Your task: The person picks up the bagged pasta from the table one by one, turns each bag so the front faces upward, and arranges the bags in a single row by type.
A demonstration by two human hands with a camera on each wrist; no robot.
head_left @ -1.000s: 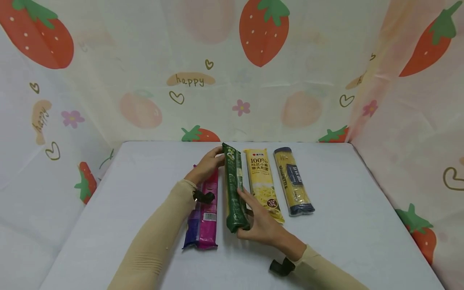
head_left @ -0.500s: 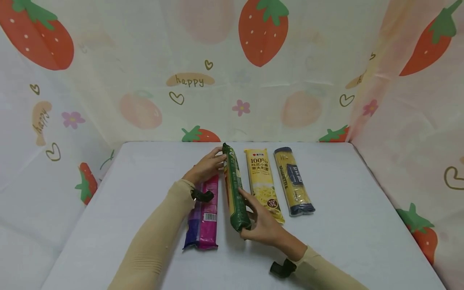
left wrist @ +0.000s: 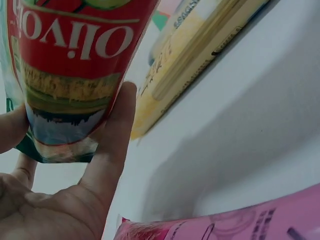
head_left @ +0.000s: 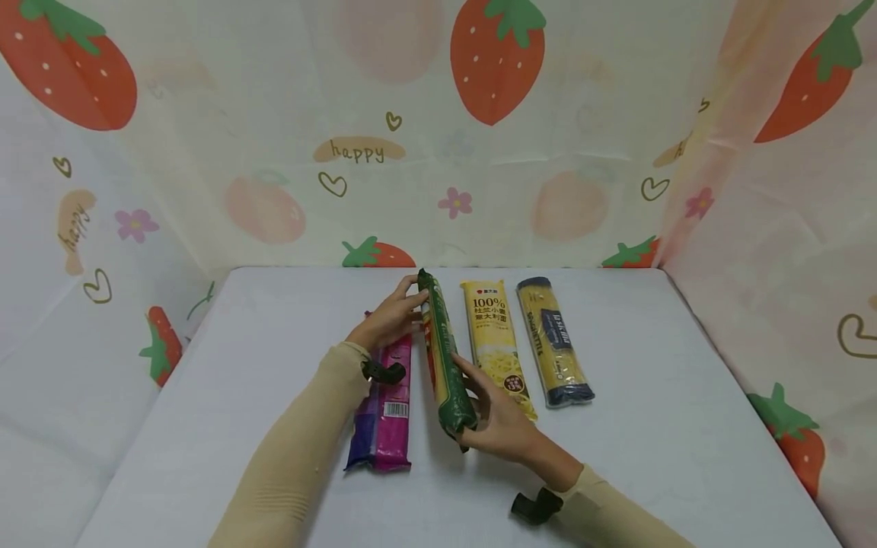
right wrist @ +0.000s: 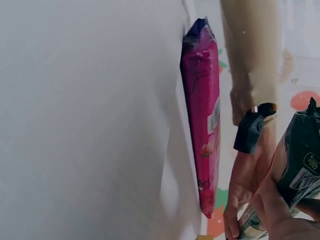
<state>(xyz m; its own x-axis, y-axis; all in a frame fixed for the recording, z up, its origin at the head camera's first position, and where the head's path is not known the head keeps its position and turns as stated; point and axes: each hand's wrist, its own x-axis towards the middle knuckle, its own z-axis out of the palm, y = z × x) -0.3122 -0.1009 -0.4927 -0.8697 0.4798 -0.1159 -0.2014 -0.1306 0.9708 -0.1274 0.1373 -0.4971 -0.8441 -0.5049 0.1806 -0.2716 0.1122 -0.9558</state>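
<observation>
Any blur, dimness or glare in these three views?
Head view: evenly lit and sharp, soft shadows on the table, no glare. Left wrist view: dim, the green pack so close it fills the corner, yellow pack behind soft. Right wrist view: rolled sideways, pink pack clear, right hand soft at the frame edge.

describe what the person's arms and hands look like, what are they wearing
Both arms are covered to the wrist by snug beige sleeves, the left sleeve faintly ribbed near the elbow. A black strap sits at the left wrist and another black strap at the right. The left hand and right hand are bare.
</observation>
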